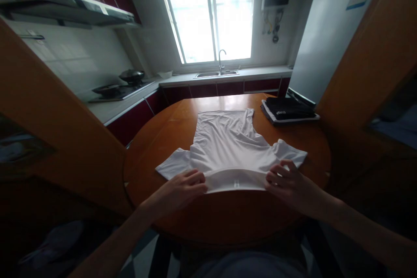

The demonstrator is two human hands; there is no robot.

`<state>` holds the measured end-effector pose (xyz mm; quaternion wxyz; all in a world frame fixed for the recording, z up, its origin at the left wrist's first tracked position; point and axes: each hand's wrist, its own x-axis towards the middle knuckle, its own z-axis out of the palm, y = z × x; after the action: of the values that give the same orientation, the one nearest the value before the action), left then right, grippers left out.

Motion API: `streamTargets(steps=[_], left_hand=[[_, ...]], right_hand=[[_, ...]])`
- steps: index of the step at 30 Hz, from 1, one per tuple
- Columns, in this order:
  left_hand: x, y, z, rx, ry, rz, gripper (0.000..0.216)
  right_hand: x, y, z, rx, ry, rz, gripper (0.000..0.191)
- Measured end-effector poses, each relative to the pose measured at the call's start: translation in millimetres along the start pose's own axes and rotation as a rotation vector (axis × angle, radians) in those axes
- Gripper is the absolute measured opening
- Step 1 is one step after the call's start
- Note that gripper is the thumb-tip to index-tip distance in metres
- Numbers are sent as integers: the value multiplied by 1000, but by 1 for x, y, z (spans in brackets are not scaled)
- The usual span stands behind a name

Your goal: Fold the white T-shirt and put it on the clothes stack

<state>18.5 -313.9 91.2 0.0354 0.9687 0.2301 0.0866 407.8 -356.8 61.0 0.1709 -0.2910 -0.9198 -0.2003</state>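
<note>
A white T-shirt [228, 139] lies spread on a round wooden table [156, 126], its hem toward the window and its neck opening toward me. Both short sleeves stick out to the sides, and soft wrinkles run across the body. My left hand [187, 186] pinches the fabric at the left end of the collar. At the collar's right end, my right hand [286, 182] has its fingers closed on the cloth. Between the hands the neckline is stretched, showing its inner side with a small pale label mark.
A stack of folded clothes [288, 109], black on top, sits at the table's far right. Beyond the table are a sink [216, 74], a stove with a lidded pan [132, 76] and a white refrigerator [325, 39]. Orange wooden frames stand on both sides.
</note>
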Motion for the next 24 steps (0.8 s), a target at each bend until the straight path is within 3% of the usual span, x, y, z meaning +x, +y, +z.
streamTargets(steps=[4,8,10,12,14,17,20,24], left_hand=[[-12,11,-2,-105,-1,23,21],[-22,24,2,-383,-164,-3,15],[-25,22,3,-537,-232,-46,17],[-24,9,3,-627,-215,-117,25],[-18,-19,3,-621,-110,-219,31],[2,-83,5,-493,141,-409,40],[28,-153,7,-466,312,-599,49],[57,-228,9,-393,396,-799,42]], right_hand=[[-3,-11,-3,158,-12,-20,11],[-5,-26,-6,486,-173,-11,8],[-3,-25,-9,695,-235,15,11],[4,-10,-8,842,-225,90,14],[16,19,3,874,-140,245,18],[40,81,37,768,3,529,19],[68,146,77,654,9,808,16],[96,212,118,590,-34,1057,13]])
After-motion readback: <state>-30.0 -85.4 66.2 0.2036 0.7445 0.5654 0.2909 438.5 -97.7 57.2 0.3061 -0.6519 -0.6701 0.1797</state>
